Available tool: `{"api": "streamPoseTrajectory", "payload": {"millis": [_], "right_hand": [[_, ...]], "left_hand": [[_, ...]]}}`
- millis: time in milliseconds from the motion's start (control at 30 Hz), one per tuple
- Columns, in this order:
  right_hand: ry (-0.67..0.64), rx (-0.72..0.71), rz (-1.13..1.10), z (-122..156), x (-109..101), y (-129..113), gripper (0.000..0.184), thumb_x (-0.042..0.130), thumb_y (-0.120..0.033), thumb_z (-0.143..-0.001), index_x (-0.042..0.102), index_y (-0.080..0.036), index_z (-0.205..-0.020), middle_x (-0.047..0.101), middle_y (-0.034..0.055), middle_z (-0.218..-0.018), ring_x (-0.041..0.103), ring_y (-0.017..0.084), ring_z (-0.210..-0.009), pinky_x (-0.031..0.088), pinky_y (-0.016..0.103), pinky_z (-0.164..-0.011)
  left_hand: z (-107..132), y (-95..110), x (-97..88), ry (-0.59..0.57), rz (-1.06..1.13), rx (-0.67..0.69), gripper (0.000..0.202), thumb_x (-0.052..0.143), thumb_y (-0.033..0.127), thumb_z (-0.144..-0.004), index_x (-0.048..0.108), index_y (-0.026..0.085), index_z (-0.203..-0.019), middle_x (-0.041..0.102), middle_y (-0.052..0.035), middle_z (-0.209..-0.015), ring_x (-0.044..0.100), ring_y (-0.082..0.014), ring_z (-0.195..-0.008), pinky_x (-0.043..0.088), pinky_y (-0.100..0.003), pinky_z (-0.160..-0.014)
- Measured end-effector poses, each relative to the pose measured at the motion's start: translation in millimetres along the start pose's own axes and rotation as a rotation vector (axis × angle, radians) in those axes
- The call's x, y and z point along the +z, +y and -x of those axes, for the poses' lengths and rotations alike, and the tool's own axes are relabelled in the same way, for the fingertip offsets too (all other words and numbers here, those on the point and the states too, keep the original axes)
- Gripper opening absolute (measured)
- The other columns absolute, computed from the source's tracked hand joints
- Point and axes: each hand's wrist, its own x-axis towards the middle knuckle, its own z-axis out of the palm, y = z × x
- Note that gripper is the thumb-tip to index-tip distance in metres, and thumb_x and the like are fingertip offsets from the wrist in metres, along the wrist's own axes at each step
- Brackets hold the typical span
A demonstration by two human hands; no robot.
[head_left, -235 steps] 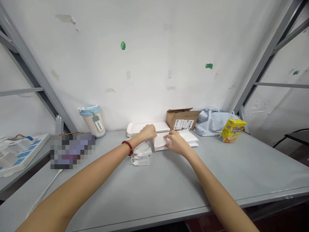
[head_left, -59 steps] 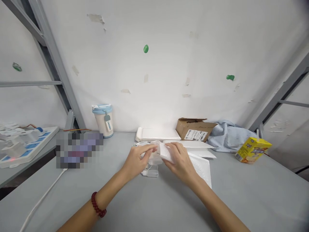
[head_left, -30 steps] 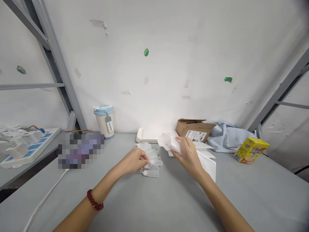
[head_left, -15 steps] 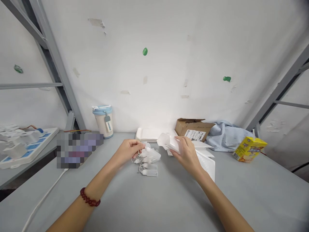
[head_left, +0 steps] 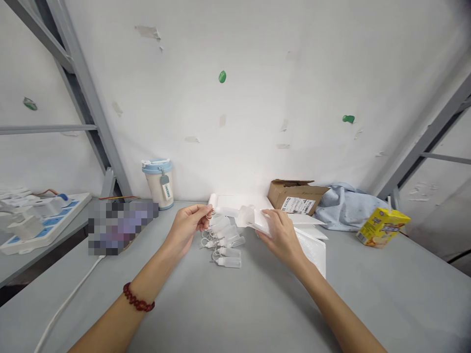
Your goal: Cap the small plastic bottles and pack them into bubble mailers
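Between the fingertips of my left hand [head_left: 191, 225], which is closed, is the cap end of a small clear squeeze bottle [head_left: 228, 212]. The bottle points right, towards the mouth of a white translucent plastic pouch [head_left: 262, 221]. My right hand [head_left: 282, 235] is wrapped round that pouch, whose flared opening faces left. I cannot tell whether the bottle's tip touches the opening. Below and between my hands, several similar small bottles [head_left: 230, 262] with white caps and thin looped straps lie in a loose pile on the grey table [head_left: 221, 309].
White padded envelopes [head_left: 312, 250] lie under my right forearm, with a white flat stack [head_left: 243, 201] behind. Along the back are a cardboard box [head_left: 294, 196], a blue cloth [head_left: 342, 206] and a tumbler [head_left: 159, 186]. A yellow drink carton [head_left: 382, 228] stands right; a power strip [head_left: 44, 225] lies left.
My left hand has risen slightly from the pile with a bottle, now held level with the pouch's mouth. The pouch in my right hand has turned its opening a little downward.
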Motion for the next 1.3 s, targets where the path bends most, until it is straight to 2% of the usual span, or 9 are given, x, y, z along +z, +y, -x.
{"api": "streamPoseTrajectory", "payload": {"millis": [200, 500, 733, 833, 1067, 1133, 1300], "right_hand": [[-0.013, -0.028, -0.033, 1, 0, -6, 0.041, 0.056, -0.026, -0.076, 0.042, -0.021, -0.114, 0.051, 0.0106, -0.106, 0.048, 0.026, -0.098, 0.042, 0.041, -0.078], [-0.007, -0.074, -0.053, 0, -5, -15, 0.039, 0.054, -0.025, -0.078, 0.043, -0.021, -0.115, 0.053, 0.0102, -0.106, 0.049, 0.025, -0.099, 0.043, 0.038, -0.077], [0.008, -0.104, -0.068, 1, -4, -18, 0.037, 0.053, -0.024, -0.079, 0.043, -0.021, -0.114, 0.053, 0.0103, -0.105, 0.049, 0.025, -0.098, 0.043, 0.038, -0.077], [0.009, -0.133, -0.079, 2, -3, -19, 0.038, 0.053, -0.023, -0.078, 0.043, -0.020, -0.114, 0.053, 0.0110, -0.104, 0.049, 0.026, -0.097, 0.043, 0.039, -0.076], [-0.032, -0.151, -0.082, 4, -4, -25, 0.042, 0.054, -0.020, -0.076, 0.041, -0.019, -0.116, 0.051, 0.0116, -0.105, 0.048, 0.026, -0.096, 0.042, 0.040, -0.077], [-0.035, -0.161, -0.088, 5, -4, -27, 0.042, 0.054, -0.018, -0.075, 0.041, -0.019, -0.116, 0.051, 0.0115, -0.105, 0.047, 0.025, -0.095, 0.042, 0.039, -0.077], [-0.022, -0.209, -0.121, 7, -5, -33, 0.042, 0.052, -0.013, -0.075, 0.042, -0.018, -0.115, 0.051, 0.0112, -0.103, 0.048, 0.024, -0.092, 0.041, 0.037, -0.075]], "left_hand": [[-1, -7, 4.2, 0.030, -0.101, 0.033, 0.030, 0.064, 0.043, -0.068, 0.059, 0.013, -0.063, 0.055, 0.0001, -0.059, 0.046, -0.0077, -0.050, 0.035, -0.019, -0.047], [3, -17, 14.6, -0.015, -0.300, 0.084, 0.028, 0.061, 0.043, -0.069, 0.065, 0.015, -0.065, 0.052, 0.0031, -0.050, 0.044, -0.0086, -0.047, 0.033, -0.020, -0.046], [5, -21, 19.7, -0.048, -0.372, 0.203, 0.022, 0.063, 0.039, -0.069, 0.071, 0.018, -0.069, 0.061, -0.0005, -0.065, 0.050, -0.0129, -0.061, 0.037, -0.023, -0.055], [6, -24, 20.9, -0.080, -0.413, 0.234, 0.022, 0.064, 0.040, -0.069, 0.072, 0.020, -0.069, 0.058, -0.0014, -0.069, 0.050, -0.0141, -0.066, 0.038, -0.024, -0.059], [10, -24, 24.5, -0.138, -0.524, 0.249, 0.022, 0.061, 0.043, -0.071, 0.074, 0.025, -0.076, 0.047, 0.0000, -0.070, 0.043, -0.0119, -0.063, 0.035, -0.023, -0.055], [11, -23, 25.5, -0.136, -0.563, 0.259, 0.021, 0.061, 0.043, -0.071, 0.074, 0.027, -0.076, 0.045, -0.0001, -0.071, 0.044, -0.0131, -0.067, 0.038, -0.023, -0.059], [13, -22, 27.2, -0.118, -0.646, 0.296, 0.015, 0.063, 0.040, -0.070, 0.073, 0.030, -0.075, 0.049, -0.0026, -0.087, 0.044, -0.0195, -0.092, 0.039, -0.030, -0.084]]}}
